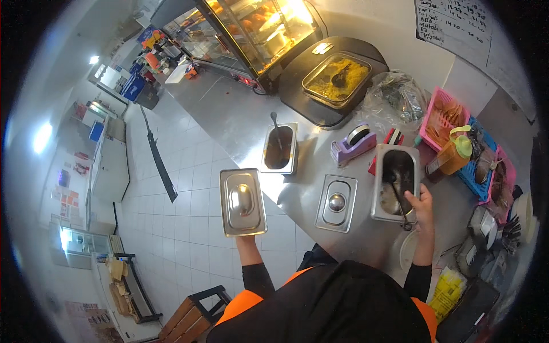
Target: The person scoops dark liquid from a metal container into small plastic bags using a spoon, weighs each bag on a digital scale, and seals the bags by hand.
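My left hand (245, 240) is mostly hidden beneath a rectangular stainless steel lid (243, 202) with a domed handle. It holds this lid up beyond the counter's edge, above the floor; whether a pan sits under it I cannot tell. On the right, my right hand (422, 210) grips the side of a steel food pan (396, 156), thumb over the rim. A ladle (399, 197) leans in that pan, which has dark residue inside. Between my hands a second steel lid (336, 203) with a round knob lies on the counter. Another steel pan (294, 148) holds brown sauce and a spoon (276, 128).
A purple tape dispenser (354, 145) and a red object (392, 139) sit behind the right-hand pan. Farther back are a tray of yellow food (336, 79) and a lit glass display warmer (257, 34). Pink (444, 113) and blue baskets (476, 180) and an orange bottle (450, 158) crowd the right.
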Available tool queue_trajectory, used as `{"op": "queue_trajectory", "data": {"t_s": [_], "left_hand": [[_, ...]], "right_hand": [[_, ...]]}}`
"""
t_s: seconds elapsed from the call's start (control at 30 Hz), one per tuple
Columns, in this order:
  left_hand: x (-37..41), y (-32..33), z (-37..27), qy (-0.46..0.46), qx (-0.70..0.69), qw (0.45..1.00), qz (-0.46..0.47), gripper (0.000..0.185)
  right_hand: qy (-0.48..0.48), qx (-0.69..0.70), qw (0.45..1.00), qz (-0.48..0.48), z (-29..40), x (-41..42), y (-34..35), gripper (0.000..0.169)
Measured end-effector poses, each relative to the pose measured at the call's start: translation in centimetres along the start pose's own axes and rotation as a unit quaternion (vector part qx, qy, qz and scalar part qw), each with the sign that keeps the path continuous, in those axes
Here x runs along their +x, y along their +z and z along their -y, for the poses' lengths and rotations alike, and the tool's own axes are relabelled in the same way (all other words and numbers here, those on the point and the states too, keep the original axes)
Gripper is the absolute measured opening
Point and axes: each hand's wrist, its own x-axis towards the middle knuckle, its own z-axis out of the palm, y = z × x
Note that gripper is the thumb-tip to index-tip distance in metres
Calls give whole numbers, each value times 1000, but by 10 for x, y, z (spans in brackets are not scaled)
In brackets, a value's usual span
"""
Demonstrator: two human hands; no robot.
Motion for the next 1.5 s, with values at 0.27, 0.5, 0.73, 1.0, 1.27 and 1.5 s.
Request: {"op": "queue_trajectory", "data": {"t_s": [0.27,0.5,0.73,1.0,1.27,1.5], "left_hand": [[52,7,5,48,185,974,119,28],[100,27,-17,-6,314,927,207,26],[125,6,-1,-43,142,956,251,37],[125,15,31,-169,24,955,243,39],[97,49,60,-317,37,894,315,37],[36,82,105,-453,31,798,396,35]], "right_hand": [[20,38,996,77,-69,32,147,26],[-49,-93,994,33,-125,98,191,23],[-50,2,999,-12,-139,109,193,20],[-82,-295,922,-236,-133,41,165,36],[-44,-601,778,-178,-166,-44,171,88],[9,-572,795,-201,-140,-75,139,87]]}}
